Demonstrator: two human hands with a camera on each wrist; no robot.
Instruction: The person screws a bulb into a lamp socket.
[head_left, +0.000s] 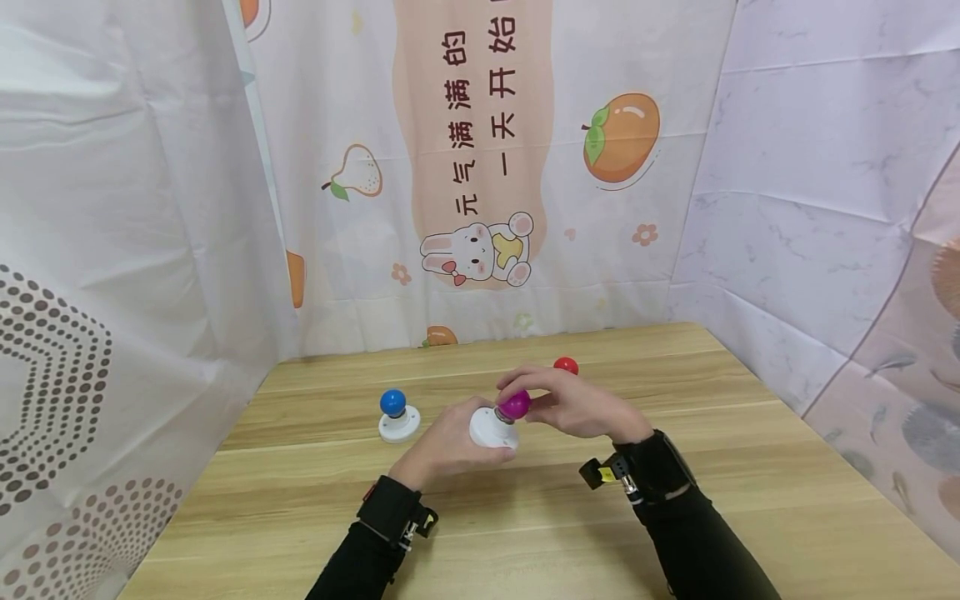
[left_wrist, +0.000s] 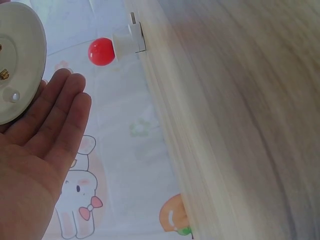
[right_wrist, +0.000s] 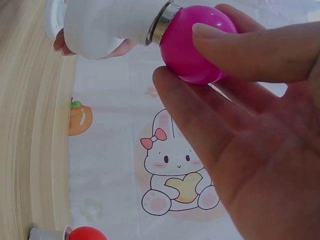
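My left hand (head_left: 455,437) grips a round white lamp holder (head_left: 491,430) by its base, lifted over the table and tilted to the right. A magenta light bulb (right_wrist: 196,45) sits in the holder's mouth, part of its metal screw base showing. Thumb and fingers of my right hand (head_left: 572,403) pinch the bulb's glass. The left wrist view shows the underside of the lamp holder (left_wrist: 20,60), with small brass screws, beside the left hand's fingers (left_wrist: 62,112).
A blue bulb (head_left: 392,402) stands in a white holder (head_left: 400,425) on the wooden table (head_left: 315,500), left of my hands. Behind the right hand is a red bulb (head_left: 566,365), its white holder (left_wrist: 125,42) seen in the left wrist view. Printed curtains (head_left: 337,242) hang around the table.
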